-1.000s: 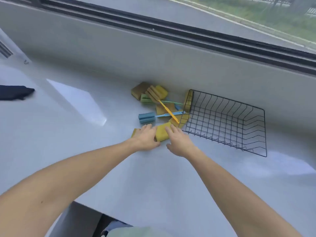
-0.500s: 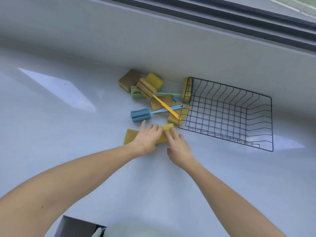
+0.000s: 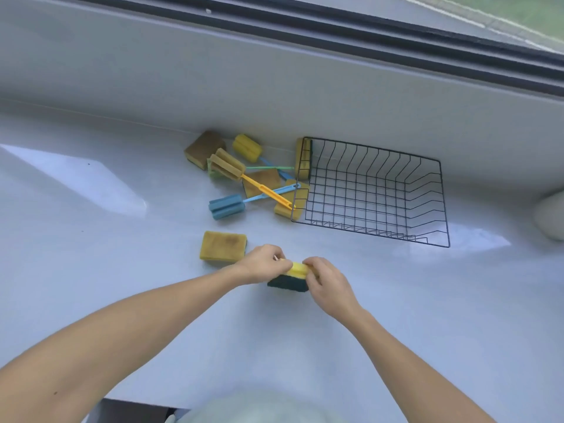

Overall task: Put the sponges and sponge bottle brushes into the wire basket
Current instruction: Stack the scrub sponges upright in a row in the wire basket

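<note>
My left hand [image 3: 263, 264] and my right hand [image 3: 328, 285] both grip a yellow sponge with a dark green scouring side [image 3: 291, 279], held on edge just above the white counter. Another yellow sponge [image 3: 222, 246] lies flat to the left of my hands. The black wire basket [image 3: 439, 206] stands empty at the back right. Left of it lies a pile: a blue sponge brush [image 3: 227, 206], a tan brush with an orange handle [image 3: 227, 164], a yellow brush head [image 3: 247, 147], a brown sponge [image 3: 203, 145] and several more sponges. One sponge [image 3: 302, 157] leans on the basket's left wall.
The white counter [image 3: 122, 285] ends at a low grey wall [image 3: 274, 80] under a dark window frame. A pale rounded object [image 3: 551, 215] sits at the right edge. The counter's near edge [image 3: 137, 403] runs below my arms.
My hands were pressing on two sponges lying side by side. Now both hands have lifted one sponge and pulled it toward me, turned on edge; the other stays flat on the left.
</note>
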